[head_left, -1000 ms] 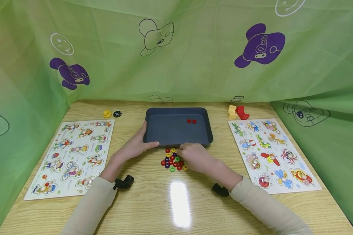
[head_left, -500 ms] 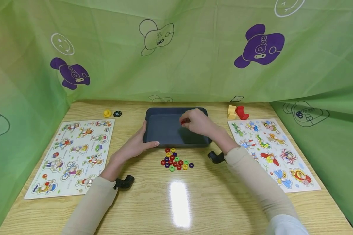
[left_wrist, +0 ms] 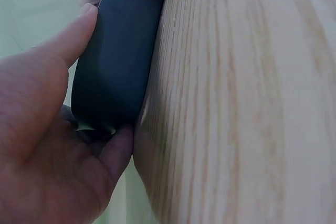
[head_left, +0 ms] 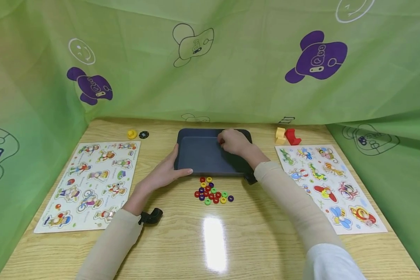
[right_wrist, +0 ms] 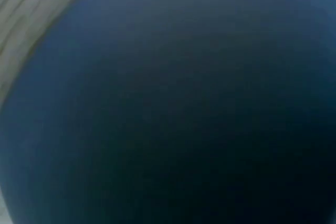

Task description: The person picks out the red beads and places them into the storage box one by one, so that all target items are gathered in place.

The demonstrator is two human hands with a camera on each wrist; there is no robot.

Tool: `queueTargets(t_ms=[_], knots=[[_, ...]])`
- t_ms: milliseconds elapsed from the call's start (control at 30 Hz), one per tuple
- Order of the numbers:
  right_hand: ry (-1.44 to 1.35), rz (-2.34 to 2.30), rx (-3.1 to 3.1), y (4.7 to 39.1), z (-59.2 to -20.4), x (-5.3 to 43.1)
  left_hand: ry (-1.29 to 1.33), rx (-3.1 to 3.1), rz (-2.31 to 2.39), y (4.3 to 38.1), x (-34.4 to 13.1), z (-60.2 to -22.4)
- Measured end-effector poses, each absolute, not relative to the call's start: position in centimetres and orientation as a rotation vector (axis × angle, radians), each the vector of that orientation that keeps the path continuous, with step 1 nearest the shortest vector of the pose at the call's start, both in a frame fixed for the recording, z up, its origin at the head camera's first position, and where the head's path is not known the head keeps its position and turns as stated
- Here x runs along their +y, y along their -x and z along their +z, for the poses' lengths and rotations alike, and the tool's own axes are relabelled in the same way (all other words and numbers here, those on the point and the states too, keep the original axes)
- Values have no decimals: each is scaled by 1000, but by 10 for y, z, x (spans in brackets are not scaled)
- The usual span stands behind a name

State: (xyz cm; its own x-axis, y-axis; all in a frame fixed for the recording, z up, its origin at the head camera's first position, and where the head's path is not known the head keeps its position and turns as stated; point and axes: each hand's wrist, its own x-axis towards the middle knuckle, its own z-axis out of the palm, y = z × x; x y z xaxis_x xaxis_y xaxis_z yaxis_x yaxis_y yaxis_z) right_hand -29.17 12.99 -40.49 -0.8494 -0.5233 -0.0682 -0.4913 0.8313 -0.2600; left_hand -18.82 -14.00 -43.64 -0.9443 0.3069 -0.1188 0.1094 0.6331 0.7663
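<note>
A dark grey rectangular tray (head_left: 203, 155) lies at the middle of the table. My left hand (head_left: 164, 170) holds its near left corner, fingers along the side and thumb against the front wall; the left wrist view shows this hand (left_wrist: 42, 119) close on the tray (left_wrist: 118, 51). Over the tray's far right part, my right hand (head_left: 235, 143) pinches a small red ring bead (head_left: 221, 142), mostly hidden by the fingers. Several red, yellow, green and purple beads (head_left: 211, 196) lie in front of the tray. Blurred dark tray surface (right_wrist: 157, 77) fills most of the right wrist view.
Picture boards stand flat at left (head_left: 98, 175) and right (head_left: 327, 182). A yellow duck (head_left: 132, 134) and a black disc (head_left: 144, 134) sit back left; yellow blocks (head_left: 280, 136) and a red block (head_left: 292, 137) sit back right. A green curtain (head_left: 231, 93) hangs behind.
My right hand has moved from the bead pile up over the tray with a red bead, and its fingers now cover the two red beads seen there earlier. My left hand stays at the tray corner.
</note>
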Motion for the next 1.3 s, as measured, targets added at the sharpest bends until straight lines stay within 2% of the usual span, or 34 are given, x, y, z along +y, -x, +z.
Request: queueTargets(t_ms=[400,933,1300], knots=[[809,-534,2906,276,-394,145,-338,2627,1182,189,-137,-440],[1156,-530,2831,176,-379,136,-338,2610,1188,188,-139,-434],[1311,-396,2689,141,-393,130,-333,2620,1169,187,-139,-434]])
